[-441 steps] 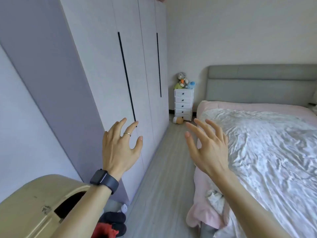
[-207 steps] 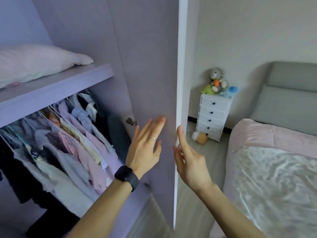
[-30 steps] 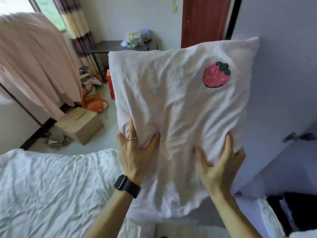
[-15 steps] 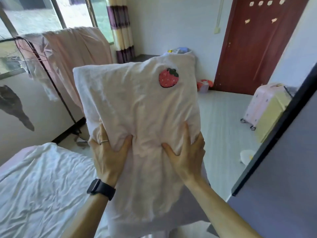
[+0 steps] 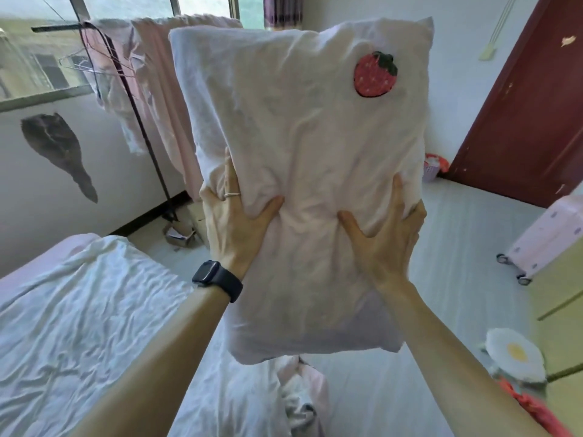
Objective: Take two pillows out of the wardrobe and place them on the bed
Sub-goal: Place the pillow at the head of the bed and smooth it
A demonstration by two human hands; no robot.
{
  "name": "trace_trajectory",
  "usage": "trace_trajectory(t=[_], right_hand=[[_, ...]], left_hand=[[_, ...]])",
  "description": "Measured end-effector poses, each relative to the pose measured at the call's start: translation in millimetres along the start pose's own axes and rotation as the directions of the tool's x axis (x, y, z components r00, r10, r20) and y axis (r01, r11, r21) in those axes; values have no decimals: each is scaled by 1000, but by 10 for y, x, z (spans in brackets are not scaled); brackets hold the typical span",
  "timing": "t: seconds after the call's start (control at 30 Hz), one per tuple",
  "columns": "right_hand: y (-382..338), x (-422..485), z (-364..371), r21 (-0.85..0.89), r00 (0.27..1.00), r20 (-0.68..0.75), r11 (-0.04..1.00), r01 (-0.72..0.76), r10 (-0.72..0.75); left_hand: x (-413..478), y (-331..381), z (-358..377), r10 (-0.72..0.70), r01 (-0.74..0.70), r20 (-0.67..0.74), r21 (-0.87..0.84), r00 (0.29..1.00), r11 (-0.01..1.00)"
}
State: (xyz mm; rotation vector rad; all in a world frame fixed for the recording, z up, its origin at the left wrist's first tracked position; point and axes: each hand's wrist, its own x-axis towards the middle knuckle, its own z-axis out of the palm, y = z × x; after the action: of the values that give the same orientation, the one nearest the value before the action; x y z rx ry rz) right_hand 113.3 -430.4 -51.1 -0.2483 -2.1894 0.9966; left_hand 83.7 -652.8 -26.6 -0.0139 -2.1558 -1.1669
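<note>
Across seven to nine o'clock, a wide bed (image 5: 79, 326) under a rumpled white sheet, with a pink mattress edge showing at the far corner.

Held upright in mid-air from the centre up to twelve o'clock, a pale pink rectangular fabric pillow (image 5: 299, 146). Long side vertical, creased, clear of the bed, bottom edge just above a bunched pink-and-white fold of bedding at the bed's near edge.

At two o'clock, behind the pillow, a dark red wooden door (image 5: 533, 115).

At ten to eleven o'clock, a black metal clothes rack (image 5: 142, 137) draped with pink cloth, standing in front of a window.

At three o'clock, on the pale floor, a pink and yellow wheeled case (image 5: 549, 244).

At the pillow's left edge, the left hand (image 5: 233, 222): grip clenched on the pillow, thumb dug into the front face, fingers wrapped round the side.

At the right edge, the right hand (image 5: 385, 238): grip likewise grasping the pillow, thumb pressed into the front, fingers curled round the edge.

At four o'clock, low on the floor, a white and yellow fried-egg-shaped cushion (image 5: 514, 354).

Near the pillow's upper right corner, at one o'clock, a red strawberry patch (image 5: 374, 74) with green leaves.

On the left wrist, a black smartwatch (image 5: 217, 279).

On a left finger, a thin silver ring (image 5: 232, 194).
</note>
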Motion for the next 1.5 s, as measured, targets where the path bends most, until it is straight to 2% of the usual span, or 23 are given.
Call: trace_trajectory(t=[0.17, 0.33, 0.5, 0.73, 0.87, 1.0, 1.13, 1.23, 1.37, 1.5], right_hand=[[345, 700, 498, 100, 1000, 9, 995, 1, -2], [875, 1535, 1158, 178, 997, 80, 984, 2, -17], [1259, 2447, 1823, 237, 971, 219, 971, 39, -93], [1406, 3255, 2667, 290, 905, 378, 953, 83, -193], [1130, 3433, 3254, 356, 874, 420, 930, 90, -246], [638, 3536, 3965, 455, 809, 472, 883, 117, -350], [-32, 3624, 4707, 602, 697, 510, 788, 129, -504], [-562, 3676, 5363, 668, 622, 516, 732, 138, -588], [-1256, 3755, 6215, 711, 598, 494, 689, 140, -631], [-1858, 3799, 6976, 758, 566, 469, 638, 135, -678]], left_hand=[[476, -122, 610, -14, 15, -40, 22, 999, 1000], [943, -384, 1439, -40, 47, -101, 65, 994, 997], [1408, -627, 2245, -198, 218, -199, 84, 960, 972], [2005, -838, 2750, -260, 328, -317, 183, 912, 927], [2361, -1113, 2619, -270, 378, -391, 230, 880, 897], [2758, -1436, 2236, -251, 420, -495, 264, 832, 868], [3289, -1823, 1726, -183, 441, -607, 307, 773, 843], [3752, -2163, 1322, -191, 437, -584, 315, 789, 842], [4331, -2677, 810, -204, 426, -501, 383, 841, 819], [4878, -3156, 494, -165, 473, -616, 379, 770, 795]])
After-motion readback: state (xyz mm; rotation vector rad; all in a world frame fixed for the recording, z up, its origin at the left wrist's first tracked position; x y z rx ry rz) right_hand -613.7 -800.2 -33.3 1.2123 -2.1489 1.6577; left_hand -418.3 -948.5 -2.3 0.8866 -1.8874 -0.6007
